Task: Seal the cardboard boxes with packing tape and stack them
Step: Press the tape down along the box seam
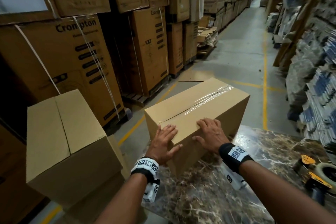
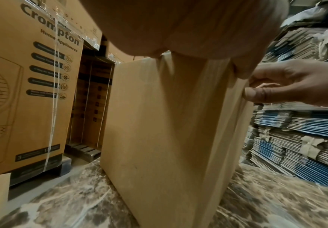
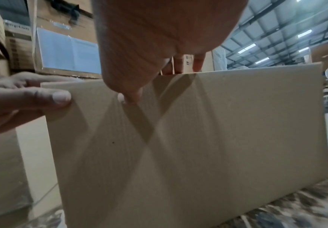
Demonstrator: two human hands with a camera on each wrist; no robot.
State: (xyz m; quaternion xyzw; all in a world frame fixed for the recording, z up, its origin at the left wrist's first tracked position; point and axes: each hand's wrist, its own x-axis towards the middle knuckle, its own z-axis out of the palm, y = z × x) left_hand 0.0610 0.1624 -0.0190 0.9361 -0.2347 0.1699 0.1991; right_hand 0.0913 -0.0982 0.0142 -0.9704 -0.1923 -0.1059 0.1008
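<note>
Both my hands lie flat on the near top edge of the taped box: left hand over its corner, right hand beside it, fingers spread, thumbs down the near face. Clear tape runs along the top seam ahead of my fingers.

Left wrist view: my right hand presses the box's edge.

Right wrist view: my thumb and my left hand touch the plain box standing on the marble table.
</note>
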